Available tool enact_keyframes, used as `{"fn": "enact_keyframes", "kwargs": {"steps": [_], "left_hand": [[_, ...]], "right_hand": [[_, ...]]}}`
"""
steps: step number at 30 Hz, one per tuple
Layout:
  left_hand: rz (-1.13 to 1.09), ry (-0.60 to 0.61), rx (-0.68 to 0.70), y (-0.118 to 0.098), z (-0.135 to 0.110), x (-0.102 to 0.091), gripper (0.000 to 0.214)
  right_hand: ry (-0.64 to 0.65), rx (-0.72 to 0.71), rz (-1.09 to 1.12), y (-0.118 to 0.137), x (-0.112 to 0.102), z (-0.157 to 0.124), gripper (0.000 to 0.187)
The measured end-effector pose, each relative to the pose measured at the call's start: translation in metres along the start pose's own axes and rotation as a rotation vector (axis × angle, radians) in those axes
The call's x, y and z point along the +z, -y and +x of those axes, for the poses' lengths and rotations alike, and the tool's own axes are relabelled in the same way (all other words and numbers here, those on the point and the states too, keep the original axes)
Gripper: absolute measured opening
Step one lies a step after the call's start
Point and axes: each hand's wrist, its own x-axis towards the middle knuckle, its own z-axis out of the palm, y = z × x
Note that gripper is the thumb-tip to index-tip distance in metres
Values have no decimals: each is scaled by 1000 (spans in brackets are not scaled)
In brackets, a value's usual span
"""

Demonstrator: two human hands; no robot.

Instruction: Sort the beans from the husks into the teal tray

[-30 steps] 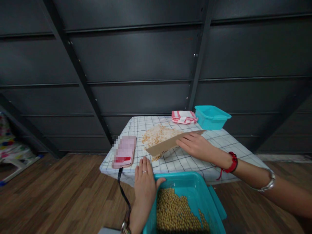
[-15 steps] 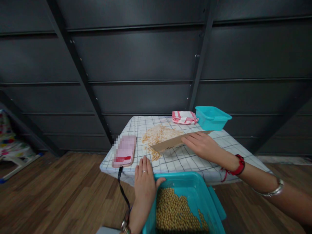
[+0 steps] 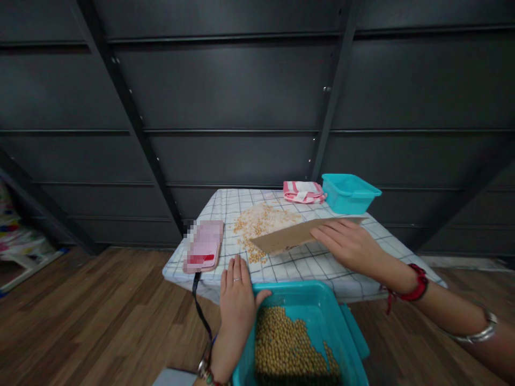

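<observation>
My right hand [image 3: 348, 244] is closed on a strip of brown cardboard [image 3: 285, 235], gripping it toward its right end. The strip stands tilted over the cloth, its left end beside a spread of yellow soybeans and white grains [image 3: 263, 217]. My left hand [image 3: 237, 300] lies flat at the table's near edge, fingers stretched out and thumb across the rim of a teal bin [image 3: 317, 292]. Inside this bin, round yellow beans [image 3: 285, 343] cover the left and near part of the bottom. The bin's near end is cut off by the frame.
A checked cloth [image 3: 213, 209] covers the table. At left lies a pink phone [image 3: 206, 244] with a black strap [image 3: 199, 305]. A folded red-and-white towel [image 3: 303, 192] and a smaller teal container [image 3: 350, 195] stand at the back right. Dark panels [image 3: 229, 96] rise behind.
My right hand has moved to the right with the cardboard, which leans so that more of its face shows. My left hand stays in place by the bin's rim.
</observation>
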Motion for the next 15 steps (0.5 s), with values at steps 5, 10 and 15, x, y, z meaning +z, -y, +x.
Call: {"fn": "enact_keyframes", "kwargs": {"steps": [5, 10, 15], "left_hand": [[28, -19, 8, 0, 0, 0, 86], [16, -27, 5, 2, -2, 4, 89], [6, -38, 9, 3, -2, 5, 91]], "right_hand": [[18, -5, 14, 5, 16, 9, 26], [10, -40, 56, 14, 10, 3, 26], [8, -50, 72, 18, -7, -6, 29]]}}
